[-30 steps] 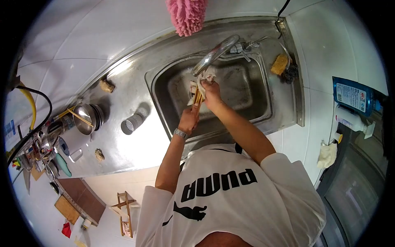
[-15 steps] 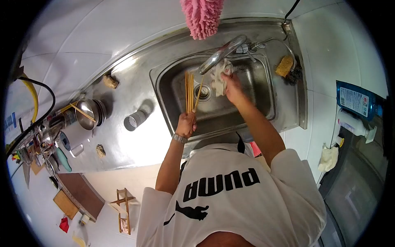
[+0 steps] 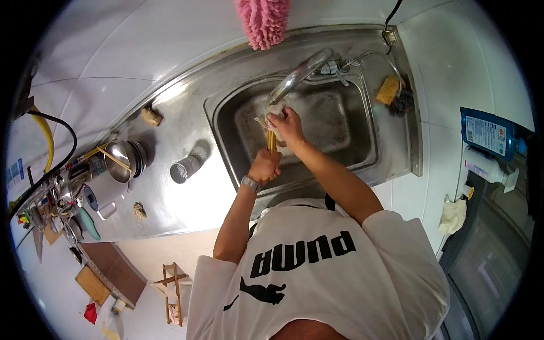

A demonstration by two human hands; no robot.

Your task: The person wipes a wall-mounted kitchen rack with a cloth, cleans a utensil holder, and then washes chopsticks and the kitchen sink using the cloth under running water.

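Observation:
Wrapped round the lower end of a bundle of chopsticks point(image 3: 272, 141) is my left hand point(image 3: 264, 166), over the near edge of the sink point(image 3: 345, 127). A pale cloth point(image 3: 275, 110) covers the upper part of the bundle. My right hand point(image 3: 288, 126) is closed on this cloth and presses it around the chopsticks. The tip of the curved faucet point(image 3: 300, 76) is just above the cloth; whether water runs, I cannot tell. To the left of the sink, a perforated metal cylinder point(image 3: 185, 168) lies or stands on the steel counter point(image 3: 170, 209).
Stacked metal bowls point(image 3: 120, 161) and utensils crowd the counter's left end. A yellow sponge point(image 3: 388, 89) and a dark scrubber point(image 3: 402, 103) lie right of the faucet. A pink chenille duster point(image 3: 263, 22) hangs above. Blue point(image 3: 486, 135) and white bottles point(image 3: 484, 170) stand at right.
My right hand has brought the cloth leftward from the sink's right side onto the chopsticks. The chopsticks, fanned apart before, are now gathered together under it.

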